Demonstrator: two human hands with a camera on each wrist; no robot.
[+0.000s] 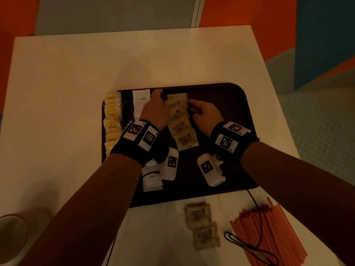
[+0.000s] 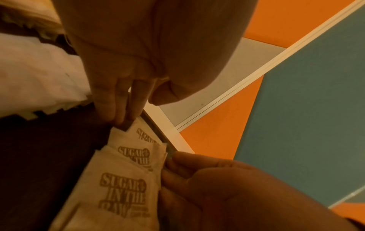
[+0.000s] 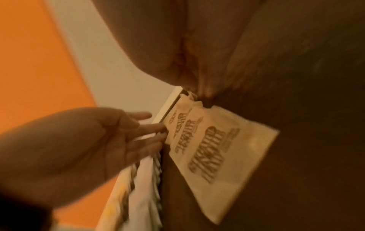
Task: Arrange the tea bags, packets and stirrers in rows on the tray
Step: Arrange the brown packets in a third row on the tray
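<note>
So the white worktop (image 1: 76,73) holds a dark tray (image 1: 221,104). On the tray, yellow tea bags (image 1: 112,120) make one row, white packets (image 1: 141,100) a second, and brown sugar packets (image 1: 181,123) a third. Both hands tidy that brown row: the left hand (image 1: 156,110) pushes with straight fingers, the right hand (image 1: 204,114) nips its edge with bent fingers. Two brown packets (image 1: 202,225) and the orange stirrers (image 1: 269,233) wait on the worktop, so I think about half is done.
</note>
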